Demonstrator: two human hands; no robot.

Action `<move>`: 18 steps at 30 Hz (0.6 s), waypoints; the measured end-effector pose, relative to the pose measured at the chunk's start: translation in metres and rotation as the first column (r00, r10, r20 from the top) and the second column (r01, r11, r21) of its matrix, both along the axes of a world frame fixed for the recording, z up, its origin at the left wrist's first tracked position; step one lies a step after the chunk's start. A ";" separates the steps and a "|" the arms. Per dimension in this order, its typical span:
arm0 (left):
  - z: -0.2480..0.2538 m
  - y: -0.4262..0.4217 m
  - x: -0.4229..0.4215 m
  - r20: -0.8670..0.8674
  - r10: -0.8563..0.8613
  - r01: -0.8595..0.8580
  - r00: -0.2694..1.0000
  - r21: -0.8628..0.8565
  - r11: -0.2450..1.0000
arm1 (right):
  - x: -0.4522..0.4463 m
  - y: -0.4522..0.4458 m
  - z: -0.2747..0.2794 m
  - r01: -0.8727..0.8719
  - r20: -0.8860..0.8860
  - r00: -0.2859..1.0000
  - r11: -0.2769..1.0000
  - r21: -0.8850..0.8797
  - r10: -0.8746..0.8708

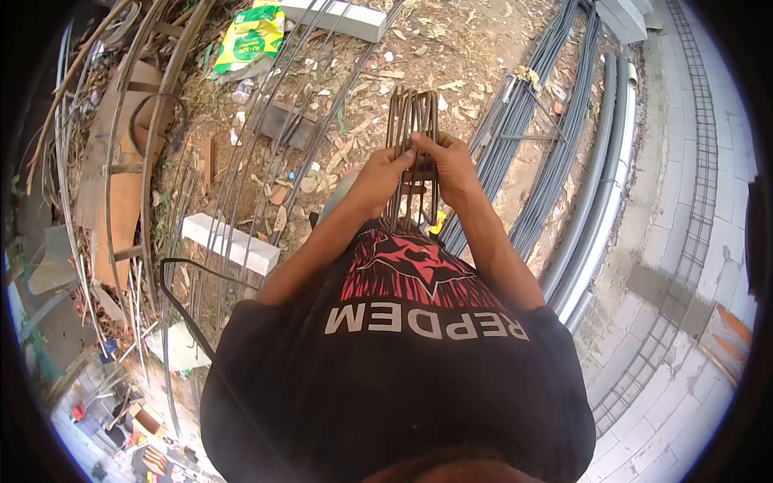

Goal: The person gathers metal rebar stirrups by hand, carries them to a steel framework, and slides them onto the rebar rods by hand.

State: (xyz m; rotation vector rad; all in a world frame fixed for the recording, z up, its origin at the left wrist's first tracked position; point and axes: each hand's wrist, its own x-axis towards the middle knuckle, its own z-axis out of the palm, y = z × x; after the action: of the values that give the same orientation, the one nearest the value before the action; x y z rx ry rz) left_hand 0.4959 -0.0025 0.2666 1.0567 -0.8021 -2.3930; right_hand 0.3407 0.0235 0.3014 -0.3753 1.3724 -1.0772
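Note:
A bundle of bent steel rebar stirrups [413, 109], brownish and rectangular, is held upright in front of my chest. My left hand [385, 179] is closed on its left side, with the thumb pointing inward. On the right side, my right hand [452, 165] grips the same bundle, its thumb and fingertips meeting the left thumb near the middle. The palms and several fingers are hidden behind the bars. The bundle's lower end reaches down to the front of my dark printed shirt [411, 386].
Long steel bars [535, 137] lie bundled on the right, beside grey pipes [610, 153] and a block wall [668, 201] with a wire mesh strip. White blocks [229, 243], loose rods and a yellow-green sack [251, 39] lie on the left. Leaf litter covers the ground.

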 end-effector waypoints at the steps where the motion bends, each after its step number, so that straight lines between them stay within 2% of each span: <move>1: 0.013 -0.023 -0.023 -0.015 -0.057 0.056 0.998 -0.033 0.998 | -0.019 -0.020 0.011 0.043 -0.034 0.998 0.999 0.001 -0.043; 3: 0.018 -0.060 -0.070 -0.008 -0.160 0.158 0.987 -0.091 0.983 | -0.056 -0.051 0.022 0.166 -0.072 0.983 0.986 -0.030 -0.168; 4: 0.012 -0.078 -0.091 -0.068 -0.213 0.208 0.975 -0.074 0.975 | -0.073 -0.060 0.024 0.229 -0.076 0.970 0.973 -0.036 -0.231; 7: 0.041 -0.120 -0.165 0.035 -0.354 0.356 0.935 -0.132 0.925 | -0.133 -0.082 0.021 0.401 -0.122 0.905 0.913 -0.076 -0.407; 9: 0.030 -0.142 -0.217 0.084 -0.422 0.430 0.903 -0.205 0.879 | -0.181 -0.095 0.003 0.431 -0.172 0.881 0.898 -0.089 -0.440; 10: 0.023 -0.158 -0.246 0.112 -0.445 0.459 0.888 -0.236 0.856 | -0.205 -0.108 0.009 0.424 -0.156 0.889 0.903 -0.073 -0.430; 12: 0.024 -0.196 -0.307 0.169 -0.453 0.478 0.876 -0.174 0.861 | -0.252 -0.134 0.020 0.395 -0.121 0.910 0.918 -0.042 -0.397; 13: 0.023 -0.208 -0.332 0.208 -0.455 0.485 0.866 -0.125 0.866 | -0.275 -0.144 0.008 0.365 -0.123 0.921 0.929 -0.066 -0.370; 14: 0.013 -0.226 -0.359 0.132 -0.437 0.452 0.890 -0.116 0.884 | -0.299 -0.158 -0.004 0.338 -0.123 0.930 0.937 -0.089 -0.347; 15: 0.002 -0.253 -0.394 0.127 -0.400 0.416 0.908 -0.141 0.898 | -0.336 -0.184 -0.013 0.316 -0.140 0.932 0.938 -0.145 -0.336; 17: 0.008 -0.270 -0.439 0.127 -0.332 0.344 0.935 -0.087 0.935 | -0.391 -0.216 0.010 0.292 -0.169 0.939 0.955 -0.061 -0.298; 18: 0.011 -0.282 -0.458 0.028 -0.313 0.314 0.949 -0.068 0.947 | -0.412 -0.227 0.026 0.256 -0.122 0.957 0.964 -0.074 -0.263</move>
State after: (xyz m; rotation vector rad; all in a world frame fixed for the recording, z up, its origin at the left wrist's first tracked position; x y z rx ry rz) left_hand 0.0374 -0.2844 0.2779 0.9837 -1.1281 -2.5933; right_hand -0.0709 -0.2034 0.3274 -0.3173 1.5398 -1.3302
